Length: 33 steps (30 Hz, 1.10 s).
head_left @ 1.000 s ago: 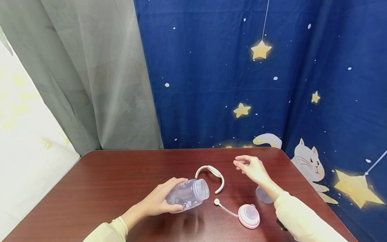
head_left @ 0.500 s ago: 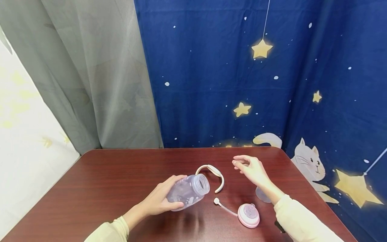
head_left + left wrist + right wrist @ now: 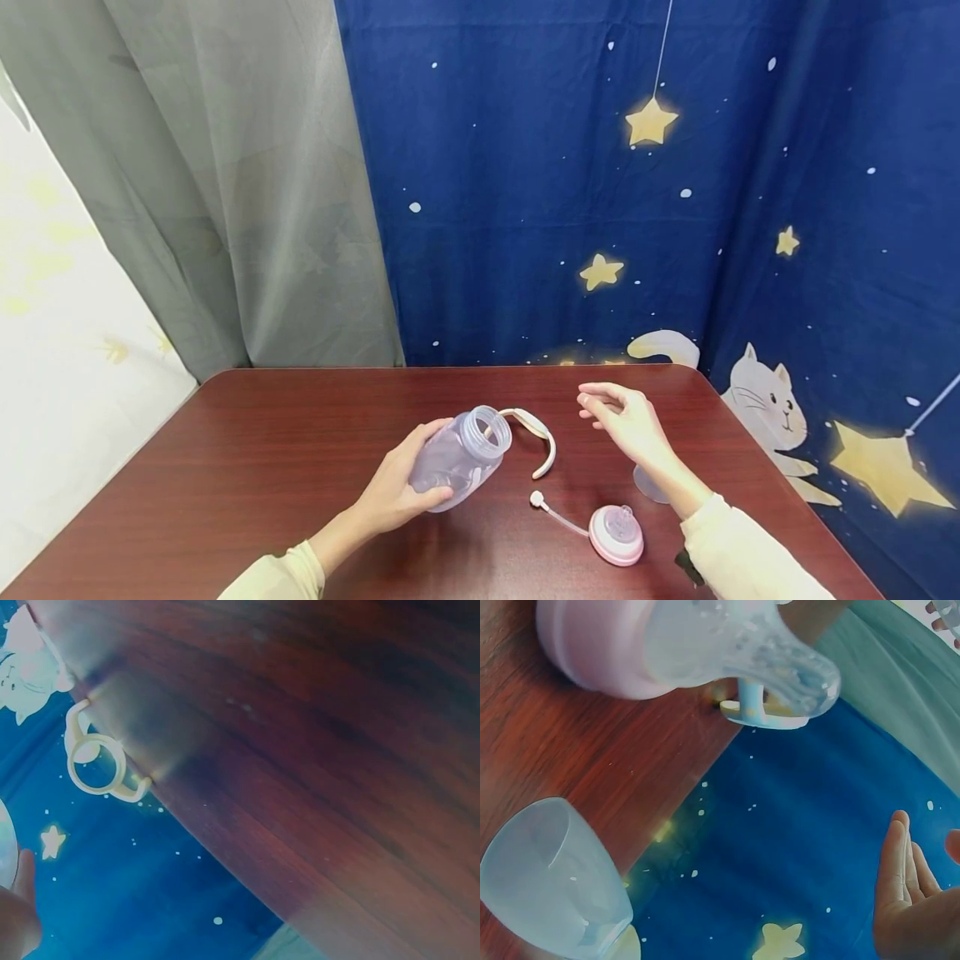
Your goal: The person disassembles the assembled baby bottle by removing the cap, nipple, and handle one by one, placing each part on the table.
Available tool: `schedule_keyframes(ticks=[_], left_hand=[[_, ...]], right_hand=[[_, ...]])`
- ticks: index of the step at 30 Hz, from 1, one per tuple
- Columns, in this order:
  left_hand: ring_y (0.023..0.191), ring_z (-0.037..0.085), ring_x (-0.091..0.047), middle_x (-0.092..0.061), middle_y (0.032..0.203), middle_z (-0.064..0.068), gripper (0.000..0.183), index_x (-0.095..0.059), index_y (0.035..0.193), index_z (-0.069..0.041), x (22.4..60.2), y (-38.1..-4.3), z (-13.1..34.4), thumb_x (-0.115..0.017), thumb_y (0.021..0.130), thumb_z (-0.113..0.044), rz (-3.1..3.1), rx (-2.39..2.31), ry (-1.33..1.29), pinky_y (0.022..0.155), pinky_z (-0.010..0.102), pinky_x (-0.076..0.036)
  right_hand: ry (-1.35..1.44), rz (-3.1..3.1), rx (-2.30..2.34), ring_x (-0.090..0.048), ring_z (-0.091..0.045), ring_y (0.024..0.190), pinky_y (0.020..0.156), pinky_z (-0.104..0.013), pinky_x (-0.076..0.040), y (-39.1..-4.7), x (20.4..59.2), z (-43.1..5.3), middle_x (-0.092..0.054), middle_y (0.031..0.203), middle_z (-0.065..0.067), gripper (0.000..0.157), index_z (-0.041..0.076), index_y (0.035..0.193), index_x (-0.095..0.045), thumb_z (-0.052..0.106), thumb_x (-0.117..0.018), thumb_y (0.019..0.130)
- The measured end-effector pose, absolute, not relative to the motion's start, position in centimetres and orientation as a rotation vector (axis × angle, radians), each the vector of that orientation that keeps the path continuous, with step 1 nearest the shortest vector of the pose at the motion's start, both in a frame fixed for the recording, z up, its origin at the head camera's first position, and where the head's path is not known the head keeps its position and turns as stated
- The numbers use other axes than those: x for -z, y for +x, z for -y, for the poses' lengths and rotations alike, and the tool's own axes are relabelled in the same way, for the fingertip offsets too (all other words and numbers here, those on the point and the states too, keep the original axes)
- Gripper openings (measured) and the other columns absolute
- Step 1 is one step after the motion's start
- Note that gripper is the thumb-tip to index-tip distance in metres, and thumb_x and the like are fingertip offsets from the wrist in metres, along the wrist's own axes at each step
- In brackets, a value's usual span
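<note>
My left hand grips a clear baby bottle, thumb on its near side. The uncapped bottle leans, its threaded mouth tipped up to the right. Only a finger and the bottle's edge enter the left wrist view. My right hand hangs over the table's right side, fingers loosely bent with nothing in them. In front of it lies a pink-rimmed nipple top, from which a thin straw with a white end runs left. A clear dome cap stands close by, partly behind my right forearm in the head view.
A cream bottle handle lies beyond the bottle, its ring showing in the left wrist view. All of it rests on a reddish-brown table with rounded far corners. Grey and blue starry curtains hang behind the far edge.
My left hand has turned the bottle more upright, its mouth rising and shifting slightly left, now overlapping the handle's left end. The right hand has hardly moved.
</note>
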State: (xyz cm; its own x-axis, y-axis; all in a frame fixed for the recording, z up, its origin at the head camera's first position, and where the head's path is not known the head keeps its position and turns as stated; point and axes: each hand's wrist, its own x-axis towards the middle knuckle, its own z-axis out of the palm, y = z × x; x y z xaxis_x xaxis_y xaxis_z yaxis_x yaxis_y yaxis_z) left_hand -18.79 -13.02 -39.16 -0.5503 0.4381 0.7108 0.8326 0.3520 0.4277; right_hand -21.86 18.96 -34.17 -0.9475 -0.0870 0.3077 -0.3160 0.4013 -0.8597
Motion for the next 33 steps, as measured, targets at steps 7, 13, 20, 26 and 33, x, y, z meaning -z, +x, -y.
schedule_keyframes(ticks=[7, 13, 20, 26, 33], left_hand=[[0.1, 0.017, -0.052, -0.052, 0.12, 0.01, 0.076, -0.04, 0.13, -0.002, 39.0, -18.5, 12.8, -0.076, 0.064, -0.016, 2.107, 1.149, -1.093, 0.08, 0.031, -0.043], [0.095, 0.017, -0.054, -0.055, 0.114, 0.011, 0.074, -0.041, 0.127, 0.0, 37.9, -17.4, 12.3, -0.076, 0.063, -0.008, 2.084, 1.231, -1.138, 0.074, 0.031, -0.045], [0.098, 0.015, -0.052, -0.054, 0.116, 0.005, 0.08, -0.037, 0.134, -0.007, 39.3, -18.1, 12.7, -0.077, 0.066, -0.018, 2.156, 1.252, -1.111, 0.079, 0.031, -0.044], [0.094, 0.013, -0.051, -0.053, 0.111, 0.001, 0.075, -0.043, 0.13, -0.009, 39.5, -17.9, 12.4, -0.077, 0.065, -0.023, 2.157, 1.2, -1.11, 0.077, 0.03, -0.043], [0.095, 0.015, -0.053, -0.054, 0.11, 0.003, 0.073, -0.045, 0.127, -0.006, 39.7, -18.0, 12.5, -0.079, 0.063, -0.019, 2.152, 1.182, -1.094, 0.079, 0.03, -0.043]], right_hand=[[0.397, 2.398, -1.62, -0.065, -0.023, 0.083, 0.069, -0.028, -0.05, -21.4, 34.2, -18.8, -0.063, 0.103, -0.018, 0.028, -0.002, 0.111, -0.061, 0.015, -0.06, 0.089], [0.402, 2.37, -1.667, -0.065, -0.021, 0.083, 0.069, -0.028, -0.05, -21.1, 34.2, -19.0, -0.063, 0.103, -0.021, 0.028, -0.003, 0.111, -0.06, 0.014, -0.058, 0.089], [0.384, 2.361, -1.697, -0.064, -0.027, 0.086, 0.071, -0.03, -0.05, -20.6, 33.9, -19.2, -0.063, 0.103, -0.02, 0.029, -0.003, 0.112, -0.059, 0.016, -0.058, 0.09], [0.385, 2.364, -1.701, -0.064, -0.023, 0.085, 0.072, -0.029, -0.05, -20.2, 33.9, -19.5, -0.064, 0.104, -0.016, 0.032, -0.003, 0.113, -0.059, 0.019, -0.057, 0.09], [0.36, 2.382, -1.712, -0.064, -0.022, 0.086, 0.072, -0.028, -0.05, -20.2, 34.2, -19.5, -0.064, 0.104, -0.016, 0.032, -0.002, 0.114, -0.059, 0.018, -0.058, 0.09]])
